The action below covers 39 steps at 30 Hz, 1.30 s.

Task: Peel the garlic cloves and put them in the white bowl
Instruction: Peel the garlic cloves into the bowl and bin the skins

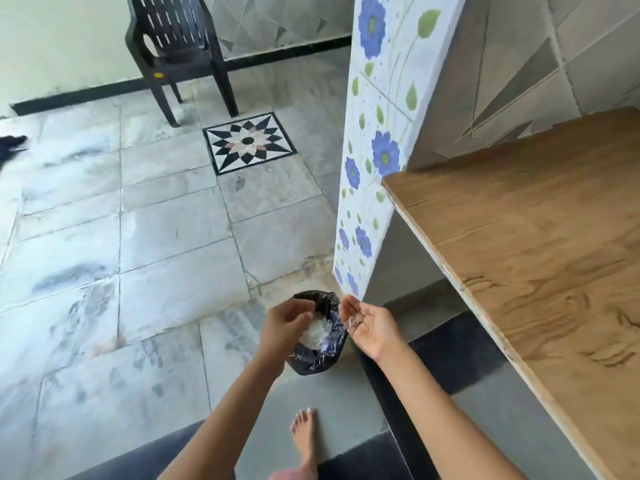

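Note:
A small bin lined with a black plastic bag (323, 358) stands on the floor beside the counter's end, with pale papery scraps inside it. My left hand (284, 322) hovers over the bin's mouth, fingers curled downward, and nothing clear shows in it. My right hand (369, 323) is held palm up at the bin's right edge, with a few thin garlic skins (355, 320) lying on the palm. Neither garlic cloves nor a white bowl are in view.
A wooden countertop (540, 258) fills the right side, its end panel (374, 143) tiled with blue flowers. A black plastic chair (180, 46) stands at the far wall. My bare foot (304, 438) is on the grey tiled floor below the bin.

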Motion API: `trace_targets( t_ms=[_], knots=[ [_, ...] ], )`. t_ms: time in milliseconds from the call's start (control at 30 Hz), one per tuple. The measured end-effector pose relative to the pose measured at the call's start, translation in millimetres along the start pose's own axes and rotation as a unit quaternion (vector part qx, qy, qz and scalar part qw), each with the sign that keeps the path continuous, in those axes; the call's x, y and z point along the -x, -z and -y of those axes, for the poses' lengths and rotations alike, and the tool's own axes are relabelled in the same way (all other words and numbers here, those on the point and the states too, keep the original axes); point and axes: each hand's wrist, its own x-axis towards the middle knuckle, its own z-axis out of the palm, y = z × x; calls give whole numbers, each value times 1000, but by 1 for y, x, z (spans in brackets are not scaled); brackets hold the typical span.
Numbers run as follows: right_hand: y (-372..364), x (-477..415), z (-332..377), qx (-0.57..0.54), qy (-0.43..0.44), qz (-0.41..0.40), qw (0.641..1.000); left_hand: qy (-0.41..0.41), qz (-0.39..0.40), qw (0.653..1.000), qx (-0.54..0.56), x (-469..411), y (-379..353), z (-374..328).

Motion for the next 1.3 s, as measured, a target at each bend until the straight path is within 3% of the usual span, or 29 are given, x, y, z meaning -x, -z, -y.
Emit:
trace_targets(
  t_ms=[133,367,600,700,767,833,900,967,1033,1100,1200,1233,1300],
  knots=[
    [-6,-114,-20,33,-21,-62,997,62,-16,998,11,-97,10,61],
    [63,-335,-63,100,-51,-171,979,166,-39,985,27,-256,-18,246],
    [145,-462,-93,219,-142,-170,950,211,-38,977,1,-340,-65,394],
    [167,-486,-97,236,-165,-176,941,183,-33,982,-24,-350,-81,411],
    [172,-493,-100,224,-188,-177,940,121,-11,993,-11,-347,-94,403],
    [173,-496,-99,181,-191,-166,950,39,57,997,19,-338,-111,398],
    [172,-496,-98,162,-186,-152,957,2,136,990,-28,-332,-128,418],
    [167,-490,-96,155,-195,-145,958,90,133,983,-92,-339,-130,442],
    [170,-487,-96,153,-198,-148,957,203,57,972,-107,-349,-122,450],
    [173,-489,-96,177,-194,-156,952,131,8,990,-52,-350,-119,433],
    [164,-490,-96,156,-184,-151,959,-55,101,993,-38,-339,-127,414],
    [163,-491,-95,150,-177,-149,961,-61,135,987,-69,-337,-128,425],
    [162,-491,-94,126,-165,-149,967,51,132,977,-162,-348,-119,445]
  ],
)
